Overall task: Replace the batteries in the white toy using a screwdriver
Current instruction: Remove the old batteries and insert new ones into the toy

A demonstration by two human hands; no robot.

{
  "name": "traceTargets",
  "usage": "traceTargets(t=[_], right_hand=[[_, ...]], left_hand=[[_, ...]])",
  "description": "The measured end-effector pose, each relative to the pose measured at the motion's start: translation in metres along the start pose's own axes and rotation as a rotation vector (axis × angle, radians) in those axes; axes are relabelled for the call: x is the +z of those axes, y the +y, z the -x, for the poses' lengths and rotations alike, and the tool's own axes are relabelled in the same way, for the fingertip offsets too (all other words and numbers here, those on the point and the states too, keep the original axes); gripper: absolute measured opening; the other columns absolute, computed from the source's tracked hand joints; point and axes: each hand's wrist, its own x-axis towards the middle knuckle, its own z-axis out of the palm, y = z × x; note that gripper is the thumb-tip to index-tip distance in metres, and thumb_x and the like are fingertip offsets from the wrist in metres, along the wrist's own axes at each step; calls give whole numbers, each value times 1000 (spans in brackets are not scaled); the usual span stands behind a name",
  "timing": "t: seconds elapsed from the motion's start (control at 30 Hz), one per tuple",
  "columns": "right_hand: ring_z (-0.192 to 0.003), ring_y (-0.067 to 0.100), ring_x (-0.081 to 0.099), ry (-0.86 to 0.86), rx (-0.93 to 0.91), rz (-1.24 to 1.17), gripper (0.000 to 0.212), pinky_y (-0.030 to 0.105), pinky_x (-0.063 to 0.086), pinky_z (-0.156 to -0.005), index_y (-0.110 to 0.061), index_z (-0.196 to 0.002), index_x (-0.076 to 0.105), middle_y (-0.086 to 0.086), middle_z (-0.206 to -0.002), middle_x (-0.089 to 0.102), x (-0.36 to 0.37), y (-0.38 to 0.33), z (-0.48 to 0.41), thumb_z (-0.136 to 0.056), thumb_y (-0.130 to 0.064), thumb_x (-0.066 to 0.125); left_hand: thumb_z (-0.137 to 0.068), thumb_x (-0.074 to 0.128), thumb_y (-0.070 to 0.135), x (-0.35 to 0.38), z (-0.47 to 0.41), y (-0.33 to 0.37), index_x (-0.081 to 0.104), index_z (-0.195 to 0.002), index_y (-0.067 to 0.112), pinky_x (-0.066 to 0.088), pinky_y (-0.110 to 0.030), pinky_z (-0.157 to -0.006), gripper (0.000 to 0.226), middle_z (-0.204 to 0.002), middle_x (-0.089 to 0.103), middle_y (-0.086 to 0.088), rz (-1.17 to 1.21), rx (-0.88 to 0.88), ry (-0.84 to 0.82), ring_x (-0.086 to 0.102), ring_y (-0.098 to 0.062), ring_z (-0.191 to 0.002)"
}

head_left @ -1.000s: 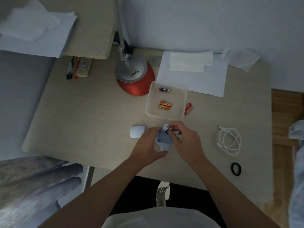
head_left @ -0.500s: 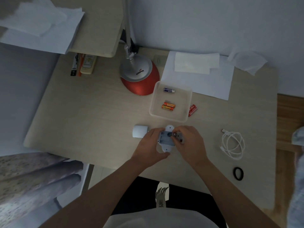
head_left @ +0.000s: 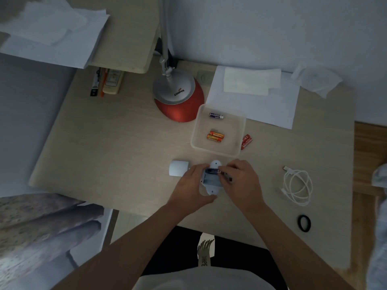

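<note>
The white toy (head_left: 212,189) lies near the desk's front edge with its battery bay open and facing up. My left hand (head_left: 191,186) grips its left side. My right hand (head_left: 240,183) pinches a dark battery (head_left: 212,171) lying in the top slot of the bay. A small dark-tipped tool (head_left: 227,177), probably the screwdriver, sits partly under my right fingers. The white battery cover (head_left: 178,168) rests just left of the toy. A clear tray (head_left: 238,130) behind holds a dark battery (head_left: 216,116) and orange batteries (head_left: 215,136).
Red batteries (head_left: 246,141) lie right of the tray. A red lamp base (head_left: 180,105) stands behind, with white paper (head_left: 261,105) beside it. A coiled white cable (head_left: 297,186) and a black hair tie (head_left: 304,223) lie to the right. Pens and a remote (head_left: 112,81) sit far left.
My right hand has lowered the dark battery from above the toy into the top of the open bay. The left hand keeps its hold on the toy.
</note>
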Motion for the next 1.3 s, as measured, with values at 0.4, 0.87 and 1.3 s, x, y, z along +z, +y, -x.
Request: traceTargets(t=[0.4,0.87,1.3], right_hand=[[-69,23,56,-67,178,131,5,32,44,-59,-19,-83,77,1,-77,68,-2,-13,-1,-80,-17,73],[-73,13,64,-70,626,-212,5,24,48,-64,-18,-77,75,-3,-80,71,1,-17,-16,-77,-13,78],[-75,15,63,-18,567,-248,10,32,54,-73,-17,-79,73,-2,-80,69,5,-15,-13,-74,-10,79]], left_hand=[[-63,88,36,1,0,1,49,-135,23,47,-26,-94,83,-126,55,8,10,-11,9,53,-7,-113],[-63,90,36,-2,-1,4,50,-132,23,43,-20,-90,81,-122,56,8,0,-20,1,53,-8,-109],[-61,90,42,-4,-2,3,50,-133,27,46,-26,-92,83,-122,58,12,17,-47,-10,55,-7,-109]])
